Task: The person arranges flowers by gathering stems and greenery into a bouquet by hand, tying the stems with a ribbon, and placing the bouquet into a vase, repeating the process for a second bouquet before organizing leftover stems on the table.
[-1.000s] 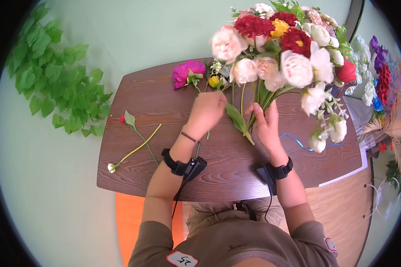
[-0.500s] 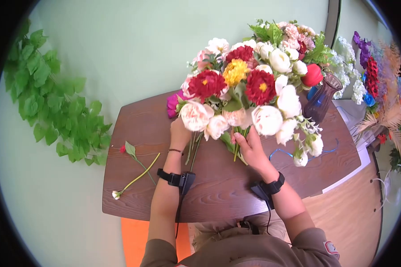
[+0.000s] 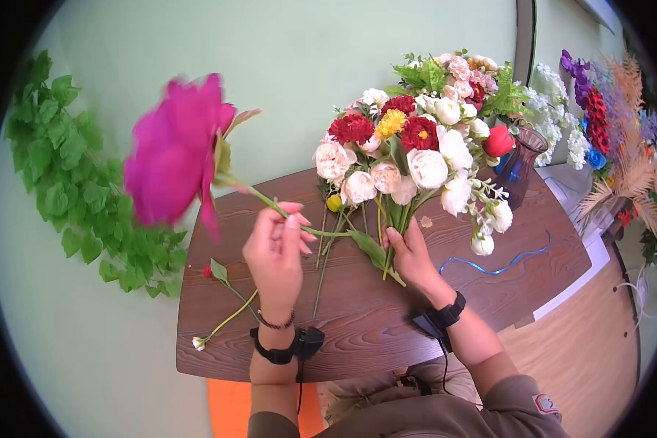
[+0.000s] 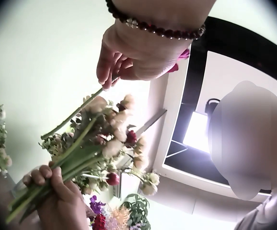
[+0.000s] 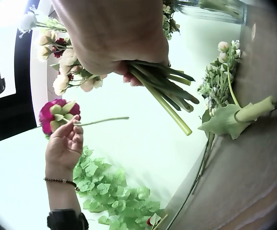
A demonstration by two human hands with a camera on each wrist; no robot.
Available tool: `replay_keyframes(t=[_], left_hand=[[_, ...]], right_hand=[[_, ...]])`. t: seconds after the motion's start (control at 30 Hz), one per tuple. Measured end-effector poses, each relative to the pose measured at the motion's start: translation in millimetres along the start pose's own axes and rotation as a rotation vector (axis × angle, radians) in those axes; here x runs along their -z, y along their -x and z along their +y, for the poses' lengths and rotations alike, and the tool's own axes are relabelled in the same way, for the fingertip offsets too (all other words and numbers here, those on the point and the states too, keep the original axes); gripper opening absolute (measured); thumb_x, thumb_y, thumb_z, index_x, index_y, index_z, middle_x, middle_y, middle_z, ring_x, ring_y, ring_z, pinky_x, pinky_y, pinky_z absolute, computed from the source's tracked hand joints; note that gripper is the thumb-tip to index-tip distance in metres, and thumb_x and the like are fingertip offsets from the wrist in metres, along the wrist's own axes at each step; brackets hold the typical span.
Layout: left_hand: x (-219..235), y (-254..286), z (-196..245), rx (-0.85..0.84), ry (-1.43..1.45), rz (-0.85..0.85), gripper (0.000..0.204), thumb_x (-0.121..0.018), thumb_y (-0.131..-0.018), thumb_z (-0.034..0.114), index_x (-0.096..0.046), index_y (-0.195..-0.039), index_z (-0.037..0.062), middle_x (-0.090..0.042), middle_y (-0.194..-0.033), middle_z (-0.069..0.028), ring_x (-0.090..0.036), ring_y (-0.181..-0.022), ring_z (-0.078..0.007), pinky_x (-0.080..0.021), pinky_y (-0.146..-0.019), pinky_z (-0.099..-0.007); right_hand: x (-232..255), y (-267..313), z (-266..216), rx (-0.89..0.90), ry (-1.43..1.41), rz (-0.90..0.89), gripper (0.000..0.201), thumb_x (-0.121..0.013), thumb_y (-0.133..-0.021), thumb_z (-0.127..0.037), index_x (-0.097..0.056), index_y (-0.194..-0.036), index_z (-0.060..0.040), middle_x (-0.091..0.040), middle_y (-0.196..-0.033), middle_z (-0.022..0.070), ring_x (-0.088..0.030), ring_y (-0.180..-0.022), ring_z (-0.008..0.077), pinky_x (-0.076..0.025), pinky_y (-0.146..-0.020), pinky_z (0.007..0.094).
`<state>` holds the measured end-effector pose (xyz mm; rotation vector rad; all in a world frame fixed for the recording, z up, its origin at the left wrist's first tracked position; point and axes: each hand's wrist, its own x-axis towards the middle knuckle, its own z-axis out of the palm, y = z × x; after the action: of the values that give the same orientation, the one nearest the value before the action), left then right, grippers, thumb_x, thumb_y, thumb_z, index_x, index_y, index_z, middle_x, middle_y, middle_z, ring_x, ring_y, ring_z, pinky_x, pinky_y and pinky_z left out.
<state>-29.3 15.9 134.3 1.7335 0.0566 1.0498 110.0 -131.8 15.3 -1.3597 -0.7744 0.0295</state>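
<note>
In the head view my left hand (image 3: 276, 255) pinches the green stem of a large magenta flower (image 3: 174, 157), which is held up at the left, above the table. The stem's bare end points toward the bouquet. My right hand (image 3: 414, 257) grips the gathered stems (image 5: 165, 93) of a bouquet (image 3: 426, 169) of white, cream, dark red and yellow flowers. The cut ends stick out below that fist in the right wrist view. On the table (image 3: 365, 328), between the hands, lie loose stems with a yellow bud (image 3: 334, 203).
A small white flower (image 3: 199, 342) and a red bud (image 3: 206, 271) lie at the table's left. Curled blue ribbon (image 3: 496, 271) lies on the right, near a purple-tinted glass vase (image 3: 522, 168). Green leafy vines (image 3: 80, 197) hang on the left wall; more flowers stand beyond the right edge.
My left hand has lifted the magenta flower off the table's back left and brought it up, nearer the head camera. My right hand still grips the bouquet, and the head view has shifted.
</note>
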Motion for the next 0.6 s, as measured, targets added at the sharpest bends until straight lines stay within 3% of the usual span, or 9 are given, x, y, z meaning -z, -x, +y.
replay_keyframes(t=[0.13, 0.2, 0.23, 0.3, 0.37, 0.43, 0.5, 0.57, 0.6], left_hand=[[-17, 20, 9, -0.011, -0.018, -0.137, 0.012, -0.046, -0.092, 0.001, -0.054, -0.099, -0.0046, -0.060, -0.084, -0.0079, -0.060, -0.064, -0.0102, -0.047, -0.055, -0.0192], [-23, 24, -1, -0.123, -0.102, -0.346, 0.012, -0.047, -0.091, 0.000, -0.054, -0.100, -0.0047, -0.061, -0.085, -0.0088, -0.061, -0.063, -0.0114, -0.048, -0.057, -0.0204], [-26, 27, -6, -0.125, -0.101, -0.347, 0.012, -0.047, -0.091, 0.000, -0.054, -0.100, -0.0047, -0.061, -0.085, -0.0088, -0.061, -0.063, -0.0114, -0.048, -0.057, -0.0204], [-31, 33, -21, -0.287, -0.278, -0.471, 0.013, -0.047, -0.092, 0.002, -0.054, -0.100, -0.0049, -0.062, -0.088, -0.0086, -0.061, -0.068, -0.0111, -0.050, -0.062, -0.0213], [-37, 44, -41, -0.149, -0.254, -0.522, 0.017, -0.046, -0.092, 0.003, -0.053, -0.106, -0.0029, -0.061, -0.094, -0.0094, -0.059, -0.080, -0.0119, -0.049, -0.073, -0.0243], [-32, 47, -77, -0.486, -0.576, -0.598, 0.022, -0.050, -0.090, 0.006, -0.052, -0.111, -0.0005, -0.061, -0.098, -0.0108, -0.060, -0.085, -0.0192, -0.048, -0.077, -0.0299], [-36, 40, -71, -0.554, -0.647, -0.499, 0.025, -0.053, -0.088, 0.008, -0.053, -0.112, 0.0009, -0.059, -0.102, -0.0118, -0.058, -0.091, -0.0230, -0.047, -0.081, -0.0331], [-38, 35, -74, -0.627, -0.716, -0.397, 0.029, -0.056, -0.086, 0.011, -0.053, -0.114, 0.0022, -0.058, -0.106, -0.0128, -0.057, -0.097, -0.0268, -0.045, -0.084, -0.0362], [-36, 35, -87, -0.463, -0.606, -0.486, 0.034, -0.054, -0.087, 0.014, -0.051, -0.119, 0.0038, -0.056, -0.114, -0.0146, -0.053, -0.106, -0.0308, -0.042, -0.091, -0.0381]], right_hand=[[0, -1, 2, 0.008, -0.024, 0.022, 0.019, -0.045, -0.094, -0.007, -0.041, -0.111, -0.0001, -0.052, -0.078, 0.0058, -0.050, -0.071, 0.0128, -0.043, -0.066, 0.0271], [0, -1, 0, -0.004, 0.002, 0.023, 0.019, -0.045, -0.094, -0.007, -0.041, -0.111, -0.0001, -0.052, -0.079, 0.0063, -0.050, -0.071, 0.0131, -0.043, -0.067, 0.0273], [0, 0, -1, -0.019, 0.028, 0.024, 0.019, -0.045, -0.094, -0.006, -0.041, -0.111, 0.0000, -0.052, -0.081, 0.0069, -0.051, -0.072, 0.0135, -0.043, -0.068, 0.0275], [1, 0, -2, 0.035, 0.091, 0.025, 0.021, -0.045, -0.094, -0.006, -0.041, -0.113, 0.0003, -0.052, -0.081, 0.0074, -0.051, -0.073, 0.0138, -0.043, -0.068, 0.0277], [2, -1, -3, 0.090, 0.153, 0.027, 0.023, -0.044, -0.094, -0.006, -0.041, -0.115, 0.0006, -0.052, -0.082, 0.0078, -0.051, -0.074, 0.0140, -0.043, -0.068, 0.0278], [3, -3, -2, 0.193, 0.181, 0.037, 0.033, -0.044, -0.093, -0.004, -0.036, -0.124, 0.0015, -0.056, -0.089, 0.0122, -0.054, -0.079, 0.0194, -0.044, -0.073, 0.0322], [4, -3, -3, 0.247, 0.195, 0.044, 0.038, -0.043, -0.092, -0.003, -0.034, -0.129, 0.0019, -0.058, -0.093, 0.0143, -0.056, -0.081, 0.0221, -0.045, -0.075, 0.0344], [6, 2, -4, 0.132, 0.224, -0.026, 0.038, -0.044, -0.092, -0.003, -0.034, -0.128, 0.0021, -0.059, -0.095, 0.0162, -0.056, -0.083, 0.0247, -0.045, -0.076, 0.0356], [2, -1, 6, 0.168, 0.175, 0.028, 0.034, -0.046, -0.092, -0.005, -0.038, -0.124, 0.0023, -0.057, -0.088, 0.0142, -0.056, -0.079, 0.0232, -0.044, -0.072, 0.0340]])
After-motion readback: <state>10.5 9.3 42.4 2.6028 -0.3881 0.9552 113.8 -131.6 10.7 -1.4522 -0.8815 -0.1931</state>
